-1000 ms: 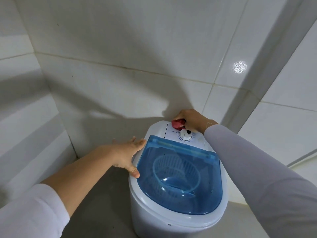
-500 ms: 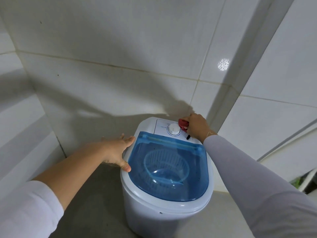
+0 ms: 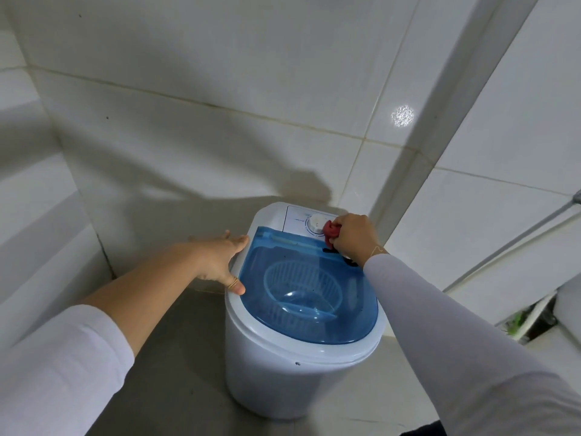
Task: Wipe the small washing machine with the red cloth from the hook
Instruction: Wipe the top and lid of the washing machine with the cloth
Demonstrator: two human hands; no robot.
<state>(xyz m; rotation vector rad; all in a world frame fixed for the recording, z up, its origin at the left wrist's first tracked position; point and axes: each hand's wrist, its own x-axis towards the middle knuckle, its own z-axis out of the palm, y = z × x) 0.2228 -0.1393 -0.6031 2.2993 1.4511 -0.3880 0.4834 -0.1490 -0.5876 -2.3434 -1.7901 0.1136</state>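
A small white washing machine (image 3: 283, 379) with a clear blue lid (image 3: 314, 297) stands on the floor in a tiled corner. My right hand (image 3: 353, 237) is bunched around a red cloth (image 3: 330, 230) and presses it on the white control panel, just right of the round dial (image 3: 316, 226). Only a small part of the cloth shows past my fingers. My left hand (image 3: 220, 262) lies flat with spread fingers against the machine's left rim, thumb on the rim's top edge.
White tiled walls close in behind and to the left of the machine. A white vertical corner strip (image 3: 440, 136) runs up behind its right side. Grey floor (image 3: 176, 372) surrounds the base. A dark gap with something green (image 3: 518, 322) shows at the right.
My right hand has slid the red cloth from the left of the dial, across the panel's back, to the dial's right side. My left hand stays on the left rim. The camera view shifted.
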